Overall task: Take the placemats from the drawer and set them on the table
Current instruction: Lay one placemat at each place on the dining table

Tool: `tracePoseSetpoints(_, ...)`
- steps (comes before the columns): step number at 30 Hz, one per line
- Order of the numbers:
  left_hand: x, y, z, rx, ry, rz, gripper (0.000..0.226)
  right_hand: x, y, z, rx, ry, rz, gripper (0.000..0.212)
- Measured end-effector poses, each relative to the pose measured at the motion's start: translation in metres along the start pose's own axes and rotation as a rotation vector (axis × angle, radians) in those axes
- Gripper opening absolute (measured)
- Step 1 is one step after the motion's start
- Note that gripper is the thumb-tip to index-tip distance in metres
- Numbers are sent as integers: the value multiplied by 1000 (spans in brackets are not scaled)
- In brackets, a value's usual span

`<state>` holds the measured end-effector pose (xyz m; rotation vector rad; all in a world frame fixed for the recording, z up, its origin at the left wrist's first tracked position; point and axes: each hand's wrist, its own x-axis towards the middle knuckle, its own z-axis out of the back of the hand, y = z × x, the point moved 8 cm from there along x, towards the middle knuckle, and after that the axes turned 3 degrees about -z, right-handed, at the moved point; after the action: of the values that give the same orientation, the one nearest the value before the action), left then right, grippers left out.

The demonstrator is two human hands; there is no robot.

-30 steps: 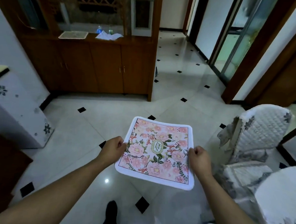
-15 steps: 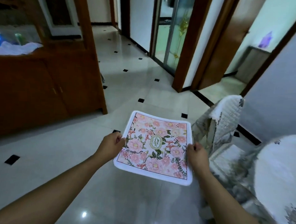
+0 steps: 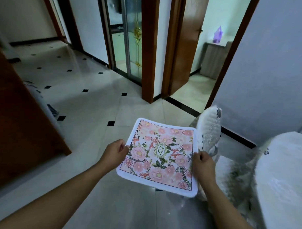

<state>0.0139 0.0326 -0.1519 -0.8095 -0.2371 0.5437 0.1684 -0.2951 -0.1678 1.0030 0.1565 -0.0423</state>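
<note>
placemat: we hold one floral placemat nearly flat in the air above the tiled floor, near the cloth-covered bench and just beside a padded chair.
left hand: our left hand has its fingers curled, pinching the mat's left edge.
right hand: our right hand pinches the right edge the same way.
handling: we judge it light, soft, slightly floppy, not fragile.
where to hold: we'd keep both side edges, so it lands flat.
drawer: not in view.
</note>
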Motion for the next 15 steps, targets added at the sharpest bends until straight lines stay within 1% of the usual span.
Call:
tracePoseSetpoints(4,95,-30,-15,-2,52,-59,29,61,28,7,28,-82,-35,32)
tracePoseSetpoints(8,193,-62,-48,-17,154,-154,28,118,28,13,55,-220,-113,33)
tracePoseSetpoints(11,274,-98,-90,-2,270,-266,28,159,16,22,84,-361,-194,33)
tracePoseSetpoints(15,363,-172,-151,-9,447,-460,27,190,4,35,139,-533,-354,33)
